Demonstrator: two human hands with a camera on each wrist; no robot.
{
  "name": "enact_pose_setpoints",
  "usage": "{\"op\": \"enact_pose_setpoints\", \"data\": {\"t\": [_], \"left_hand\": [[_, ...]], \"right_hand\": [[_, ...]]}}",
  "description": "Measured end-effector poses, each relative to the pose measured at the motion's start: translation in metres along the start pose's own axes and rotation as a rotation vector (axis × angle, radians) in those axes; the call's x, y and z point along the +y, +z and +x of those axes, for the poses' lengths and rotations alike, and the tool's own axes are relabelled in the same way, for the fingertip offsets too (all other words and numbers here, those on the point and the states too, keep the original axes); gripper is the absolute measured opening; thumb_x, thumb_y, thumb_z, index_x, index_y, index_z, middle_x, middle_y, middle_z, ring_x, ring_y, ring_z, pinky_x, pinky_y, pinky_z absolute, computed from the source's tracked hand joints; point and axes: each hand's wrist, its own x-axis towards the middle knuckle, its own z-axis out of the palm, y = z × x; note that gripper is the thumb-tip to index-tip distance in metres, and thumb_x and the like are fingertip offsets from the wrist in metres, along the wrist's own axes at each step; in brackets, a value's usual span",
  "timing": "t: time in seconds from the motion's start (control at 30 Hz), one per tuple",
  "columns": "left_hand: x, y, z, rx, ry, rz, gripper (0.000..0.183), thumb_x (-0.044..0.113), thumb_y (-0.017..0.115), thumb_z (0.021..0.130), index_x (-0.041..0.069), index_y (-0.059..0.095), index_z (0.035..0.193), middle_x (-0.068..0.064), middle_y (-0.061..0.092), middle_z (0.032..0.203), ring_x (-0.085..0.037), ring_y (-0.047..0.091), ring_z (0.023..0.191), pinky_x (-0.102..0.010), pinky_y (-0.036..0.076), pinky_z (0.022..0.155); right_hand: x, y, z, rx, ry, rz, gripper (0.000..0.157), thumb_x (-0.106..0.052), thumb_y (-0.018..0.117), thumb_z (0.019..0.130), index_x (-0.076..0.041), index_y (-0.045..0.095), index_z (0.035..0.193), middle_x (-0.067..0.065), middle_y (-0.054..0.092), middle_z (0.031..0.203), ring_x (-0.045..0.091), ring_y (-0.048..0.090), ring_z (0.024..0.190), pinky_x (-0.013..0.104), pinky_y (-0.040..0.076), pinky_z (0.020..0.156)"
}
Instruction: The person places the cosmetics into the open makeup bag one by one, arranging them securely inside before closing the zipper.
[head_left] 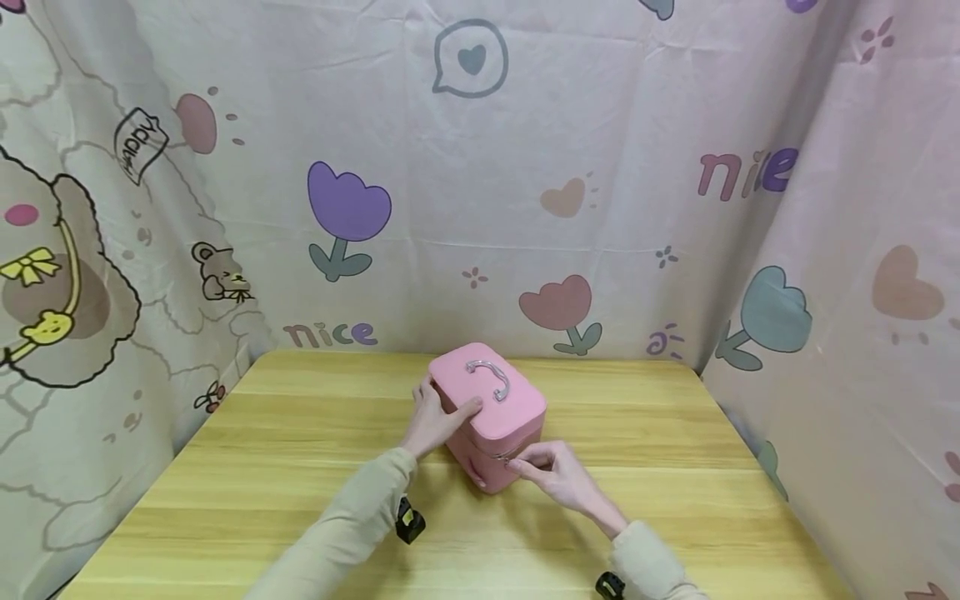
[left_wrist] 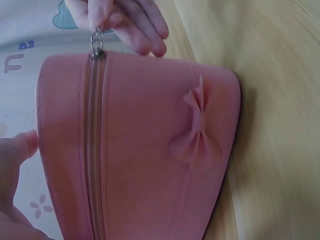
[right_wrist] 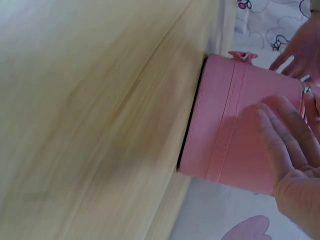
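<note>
A pink cosmetic case (head_left: 517,410) with a silver top handle (head_left: 501,375) stands upright on the table, its lid down. My left hand (head_left: 437,421) grips the lid, thumb on the top edge and fingers along the left side. At the case's near corner, my right hand (head_left: 561,477) pinches the chain-like zipper pull (left_wrist: 97,39) between thumb and index finger. Its other fingers are spread beside the case wall in the right wrist view. The zipper (left_wrist: 94,130) runs along the side just under the lid. Below it sits a pink bow (left_wrist: 199,122).
The wooden table (head_left: 315,417) has light, yellowish boards. Patterned cloth (head_left: 465,167) hangs behind it and on both sides. A small black device (head_left: 408,522) sits at the left wrist, another (head_left: 610,585) at the right wrist.
</note>
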Motion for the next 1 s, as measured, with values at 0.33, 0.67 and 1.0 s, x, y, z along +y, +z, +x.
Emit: {"op": "enact_pose_setpoints", "data": {"t": [0.33, 0.67, 1.0], "left_hand": [[0.006, 0.004, -0.004, -0.038, -0.016, -0.056, 0.112, 0.042, 0.079, 0.081, 0.001, 0.010, 0.160, -0.031, 0.022, 0.159, -0.044, 0.033, 0.145, -0.058, 0.031, 0.121], [0.003, 0.001, 0.001, -0.064, 0.026, -0.082, 0.109, 0.035, 0.080, 0.081, 0.000, 0.012, 0.159, -0.031, 0.026, 0.159, -0.046, 0.031, 0.147, -0.060, 0.028, 0.122], [-0.002, -0.004, 0.010, -0.115, 0.101, -0.078, 0.106, 0.030, 0.081, 0.081, -0.004, 0.016, 0.157, -0.030, 0.031, 0.158, -0.045, 0.034, 0.146, -0.058, 0.028, 0.123]], "right_hand": [[-0.011, 0.010, 0.002, 0.058, 0.013, -0.062, 0.020, -0.015, 0.068, 0.095, 0.003, 0.076, 0.095, 0.022, 0.076, 0.089, -0.008, 0.060, 0.071, 0.016, 0.050, 0.063], [-0.011, 0.015, 0.004, 0.057, -0.010, -0.100, 0.022, -0.018, 0.067, 0.096, 0.001, 0.077, 0.094, 0.021, 0.076, 0.088, -0.002, 0.065, 0.071, 0.018, 0.054, 0.064], [-0.017, 0.018, 0.007, 0.019, 0.052, 0.020, 0.021, -0.009, 0.066, 0.096, 0.010, 0.074, 0.094, 0.028, 0.074, 0.086, -0.001, 0.065, 0.066, 0.035, 0.063, 0.066]]}}
